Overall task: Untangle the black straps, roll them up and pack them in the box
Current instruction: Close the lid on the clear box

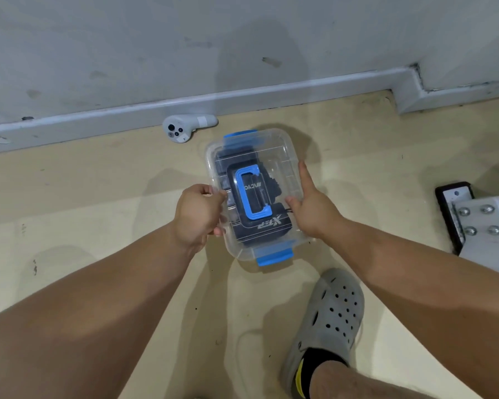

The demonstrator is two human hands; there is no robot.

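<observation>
A clear plastic box with blue latches and a blue handle on its lid sits on the beige floor, lid on. Black straps with white lettering show through the lid, packed inside. My left hand grips the box's left edge, fingers curled under the rim. My right hand holds the right edge, thumb on the lid and index finger stretched along the side.
A white handheld controller lies by the grey baseboard behind the box. A grey clog on a foot stands just in front of the box. A white metal bracket with bolts sits at the right.
</observation>
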